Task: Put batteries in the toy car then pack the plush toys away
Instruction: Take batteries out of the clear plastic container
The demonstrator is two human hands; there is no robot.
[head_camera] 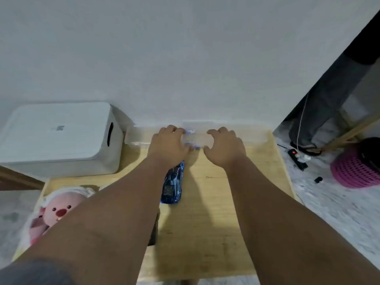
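A blue toy car [172,185] lies on the wooden table [205,233], pointing away from me, just below my left wrist. At the table's far edge by the wall stands a clear plastic box [236,133]. My left hand [169,146] and my right hand [224,148] both grip a small clear lidded part of it [196,138], fingers curled over its two ends. A pink plush toy [59,210] in a white bonnet lies at the near left, partly hidden by my left forearm. No batteries are visible.
A white lidded storage bin [59,138] stands at the far left against the wall. Right of the table, on the floor, are a pink basket [357,171], a power strip [298,158] with a cable, and someone's legs [320,112].
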